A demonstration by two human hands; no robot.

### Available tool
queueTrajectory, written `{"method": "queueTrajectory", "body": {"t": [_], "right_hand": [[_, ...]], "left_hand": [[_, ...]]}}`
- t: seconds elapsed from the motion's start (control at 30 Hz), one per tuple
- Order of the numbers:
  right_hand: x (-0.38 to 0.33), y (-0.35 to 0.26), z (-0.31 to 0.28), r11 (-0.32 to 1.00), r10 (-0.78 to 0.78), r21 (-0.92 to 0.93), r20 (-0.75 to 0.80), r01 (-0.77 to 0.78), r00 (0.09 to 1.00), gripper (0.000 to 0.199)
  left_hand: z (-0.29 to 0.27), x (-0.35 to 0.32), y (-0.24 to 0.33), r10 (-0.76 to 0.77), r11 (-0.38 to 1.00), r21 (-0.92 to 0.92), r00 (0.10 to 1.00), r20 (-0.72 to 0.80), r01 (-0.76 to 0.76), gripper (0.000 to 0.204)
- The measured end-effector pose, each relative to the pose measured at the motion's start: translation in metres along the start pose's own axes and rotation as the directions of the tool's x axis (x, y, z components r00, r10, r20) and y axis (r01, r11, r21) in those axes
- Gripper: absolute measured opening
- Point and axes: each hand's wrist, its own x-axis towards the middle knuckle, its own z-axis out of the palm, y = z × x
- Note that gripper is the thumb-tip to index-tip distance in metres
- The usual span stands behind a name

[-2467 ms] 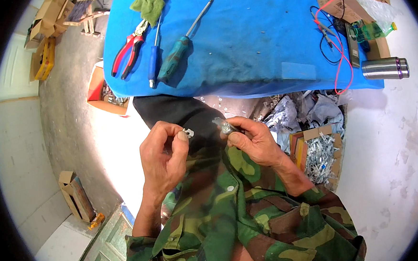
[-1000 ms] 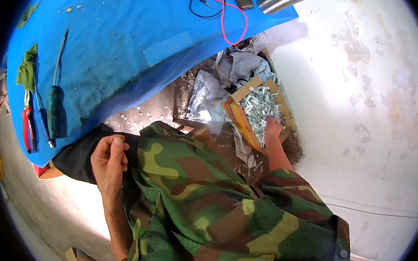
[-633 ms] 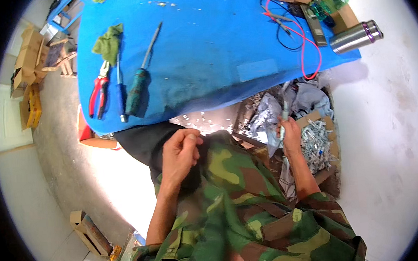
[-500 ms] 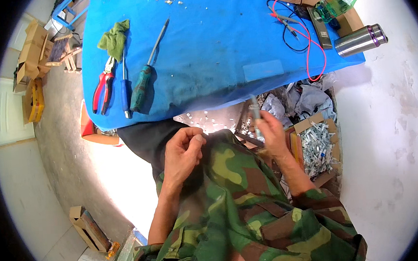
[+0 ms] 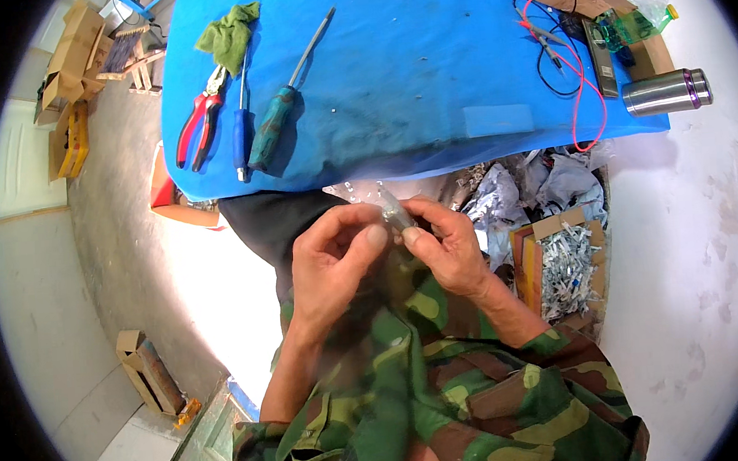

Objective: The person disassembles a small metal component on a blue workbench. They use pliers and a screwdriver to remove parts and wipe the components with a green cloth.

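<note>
Over my lap, just in front of the table edge, my two hands meet. My right hand [image 5: 448,249] pinches a small, narrow, greyish translucent piece [image 5: 395,212] between thumb and fingers; its exact kind is not clear. My left hand [image 5: 330,262] is closed, thumb against curled fingers, right beside that piece. Whatever lies between its fingertips is hidden. Beyond my hands, on the blue-covered table [image 5: 394,94], lie a green-handled screwdriver [image 5: 274,126], a blue-handled screwdriver [image 5: 243,141] and red-and-black pliers [image 5: 202,122].
A green cloth [image 5: 229,36] lies by the pliers. At the table's right are red and black test leads [image 5: 582,91], a steel flask [image 5: 666,92] and a green bottle [image 5: 639,24]. Below stand a carton of greyish-white strips [image 5: 568,269] and grey plastic bags [image 5: 498,195].
My right hand has moved left with the narrow piece, up to my left hand. My left hand has risen slightly. The view has shifted, so the table sits a little higher and further right.
</note>
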Motion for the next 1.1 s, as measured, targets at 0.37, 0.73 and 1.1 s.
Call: {"method": "queueTrajectory", "body": {"t": [0.37,0.73,1.1], "right_hand": [[0.006,-0.009,-0.001,0.982,-0.081,-0.162,0.097,0.096,0.992,0.033],[0.005,-0.002,0.001,0.962,-0.123,-0.227,0.132,0.151,0.984,0.034],[0.005,0.001,0.007,0.943,-0.192,-0.241,0.167,0.229,0.967,0.033]], "left_hand": [[-0.012,0.003,-0.008,-0.128,0.989,-0.077,0.992,0.0,0.127,0.027],[-0.009,0.002,-0.006,-0.138,0.983,-0.119,0.99,0.007,0.138,0.023],[-0.021,0.006,-0.008,-0.319,0.889,-0.32,0.944,0.086,0.329,0.011]]}}
